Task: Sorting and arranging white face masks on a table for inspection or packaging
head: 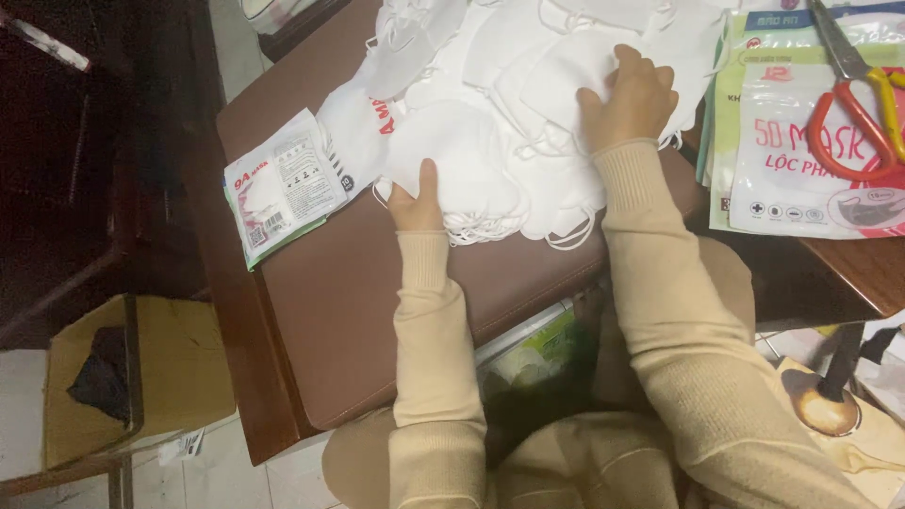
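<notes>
A heap of white face masks (509, 85) with thin ear loops lies on a brown padded seat (368, 292). My left hand (417, 200) is tucked under the near edge of one mask, thumb up against it. My right hand (630, 96) presses flat on top of the heap, fingers curled over a mask. Both arms wear beige knit sleeves.
A small stack of printed mask packets (283, 184) lies at the seat's left. More packets (801, 141) sit on a wooden table at the right, with red-and-yellow-handled scissors (858, 94) on them. A cardboard box (132, 377) stands on the floor at the left.
</notes>
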